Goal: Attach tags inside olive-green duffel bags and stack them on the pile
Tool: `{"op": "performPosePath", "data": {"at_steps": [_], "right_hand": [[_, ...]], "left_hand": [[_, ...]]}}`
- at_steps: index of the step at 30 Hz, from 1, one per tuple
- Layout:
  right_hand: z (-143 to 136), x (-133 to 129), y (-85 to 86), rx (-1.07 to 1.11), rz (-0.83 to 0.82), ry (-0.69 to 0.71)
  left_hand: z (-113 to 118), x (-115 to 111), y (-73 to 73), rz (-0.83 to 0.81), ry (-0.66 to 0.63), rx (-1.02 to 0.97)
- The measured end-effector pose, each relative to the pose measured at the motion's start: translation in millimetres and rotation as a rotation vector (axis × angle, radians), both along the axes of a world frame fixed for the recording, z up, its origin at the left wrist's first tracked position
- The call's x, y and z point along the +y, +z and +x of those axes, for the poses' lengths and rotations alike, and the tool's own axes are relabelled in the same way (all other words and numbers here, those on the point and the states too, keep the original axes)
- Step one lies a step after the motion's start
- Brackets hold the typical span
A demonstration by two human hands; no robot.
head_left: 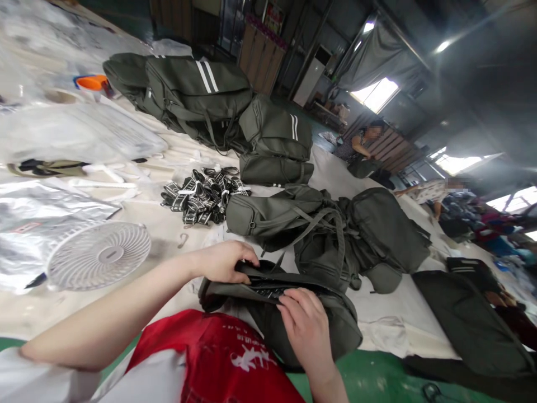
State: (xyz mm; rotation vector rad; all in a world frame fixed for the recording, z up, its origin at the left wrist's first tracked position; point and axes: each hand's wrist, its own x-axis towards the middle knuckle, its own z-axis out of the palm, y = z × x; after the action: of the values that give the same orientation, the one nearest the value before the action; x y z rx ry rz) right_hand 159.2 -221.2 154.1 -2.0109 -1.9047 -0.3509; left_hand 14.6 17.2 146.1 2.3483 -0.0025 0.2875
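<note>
An unzipped dark green backpack (335, 313) lies at the table's near edge against my red apron. My left hand (226, 262) is closed on the left end of its opening, thumb and fingers curled at the rim. Over the near rim, the fingers of my right hand (304, 319) are bent and grip the fabric; its thumb is hidden. Dark lining with white lettering shows between the two hands. Just beyond, a pile of black straps with white lettering (201, 196) lies beside more green backpacks (268, 218).
A white round fan (109, 254) lies on the left, near silver plastic packaging (46, 218) and an orange tape dispenser (92, 83). Stacked green backpacks (201, 89) with white stripes stand behind. On the right are flat green bag pieces (474, 319). Two people work further down the table.
</note>
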Motion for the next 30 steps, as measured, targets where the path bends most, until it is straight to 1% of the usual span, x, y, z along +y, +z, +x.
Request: {"op": "performPosePath", "data": {"at_steps": [3,5,7,8,9,11,12,14,15,16,17,19,21,23,25,27,29,30], "right_hand": [[2.3,2.9,1.9,-0.008,-0.096,-0.026],[-0.1,3.5,9.6,-0.010,-0.160,-0.076],[-8.5,2.9,20.7,0.079,-0.268,-0.079],[-14.4,2.9,25.8,0.171,-0.341,-0.059],[-20.6,3.6,29.2,0.297,-0.419,-0.031],[-30.6,8.0,28.2,0.657,-0.619,0.032],[-33.2,11.7,23.3,0.878,-0.738,0.053],[-32.8,20.3,7.1,1.311,-0.950,0.075],[-30.4,24.2,-2.2,1.479,-1.025,0.078],[-27.3,27.2,-10.8,1.597,-1.067,0.071],[-24.2,29.0,-17.9,1.665,-1.078,0.060],[-19.4,30.0,-26.7,1.714,-1.074,0.054],[-17.5,29.9,-29.9,1.709,-1.067,0.061],[-16.7,32.0,-32.5,1.687,-1.006,0.065],[-14.2,37.2,-38.7,1.658,-0.836,-0.004],[-8.4,44.1,-49.0,1.588,-0.606,-0.162],[0.3,49.5,-60.6,1.474,-0.425,-0.316],[4.9,50.8,-65.5,1.412,-0.375,-0.362]], "left_hand": [[20.6,-12.0,0.8,0.174,0.045,0.065],[36.1,-15.1,-1.8,0.267,0.121,0.071],[51.8,-10.0,-6.9,0.300,0.233,0.061],[59.2,-4.8,-10.3,0.298,0.294,0.062],[66.0,1.5,-14.3,0.284,0.354,0.074],[77.4,14.3,-23.6,0.189,0.456,0.133],[81.6,19.6,-28.9,0.124,0.490,0.166],[87.2,26.1,-40.5,-0.003,0.527,0.218],[88.4,27.3,-46.4,-0.054,0.532,0.234],[88.7,27.4,-52.3,-0.094,0.532,0.242],[88.2,26.7,-57.8,-0.130,0.528,0.248],[84.9,23.6,-67.3,-0.222,0.513,0.254],[79.3,20.0,-73.7,-0.315,0.478,0.248],[71.9,16.3,-77.0,-0.482,0.402,0.220],[63.6,12.5,-77.8,-0.703,0.280,0.191],[55.2,8.3,-77.6,-0.884,0.193,0.191],[48.0,4.0,-77.8,-0.982,0.176,0.223],[45.2,2.0,-78.0,-1.027,0.182,0.237]]}}
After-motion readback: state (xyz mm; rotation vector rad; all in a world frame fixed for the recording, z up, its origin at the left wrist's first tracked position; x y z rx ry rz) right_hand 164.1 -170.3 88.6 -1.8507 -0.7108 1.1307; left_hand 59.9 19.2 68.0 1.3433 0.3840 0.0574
